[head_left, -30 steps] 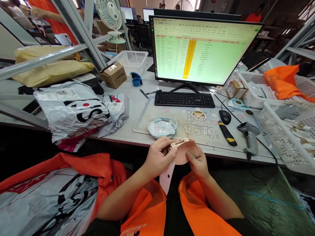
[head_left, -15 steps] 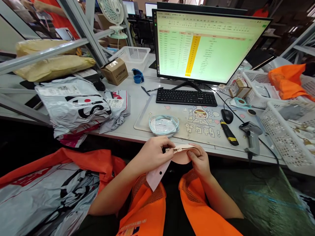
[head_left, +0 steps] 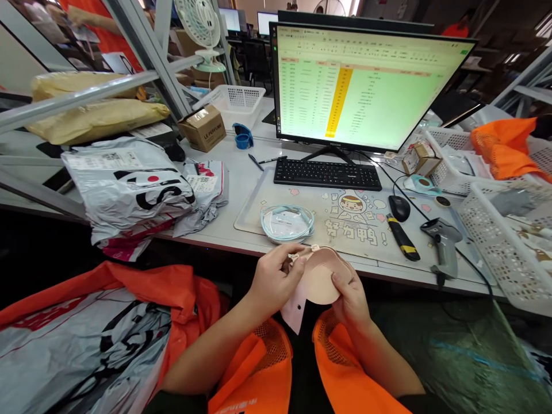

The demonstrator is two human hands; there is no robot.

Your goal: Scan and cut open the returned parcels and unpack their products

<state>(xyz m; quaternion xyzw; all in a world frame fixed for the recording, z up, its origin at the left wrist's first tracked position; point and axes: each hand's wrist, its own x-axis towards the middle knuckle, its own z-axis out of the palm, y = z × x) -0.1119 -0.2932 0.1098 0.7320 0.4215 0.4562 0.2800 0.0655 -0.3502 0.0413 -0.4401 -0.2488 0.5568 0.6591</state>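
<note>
Both my hands hold a round, pale pink padded piece (head_left: 319, 277) just below the desk's front edge. My left hand (head_left: 276, 277) pinches its left rim, where a small beige strap sits. My right hand (head_left: 350, 293) cups its right side, thumb on the face. A white card tag with a punched hole (head_left: 295, 309) hangs down from the piece between my wrists. On the desk mat (head_left: 345, 221) right above lies a clear packet with a light blue coiled cord (head_left: 286, 222).
A monitor (head_left: 366, 86) and black keyboard (head_left: 328, 173) stand behind the mat. A mouse (head_left: 399, 207), utility knife (head_left: 402, 237) and barcode scanner (head_left: 440, 248) lie to the right, by white baskets (head_left: 504, 253). Grey mailer bags (head_left: 129, 184) pile at left; an orange sack (head_left: 86, 339) lies below.
The pink piece has turned from edge-on to face up toward me, and the white tag has swung from the left to hang straight down. Both hands keep their grip.
</note>
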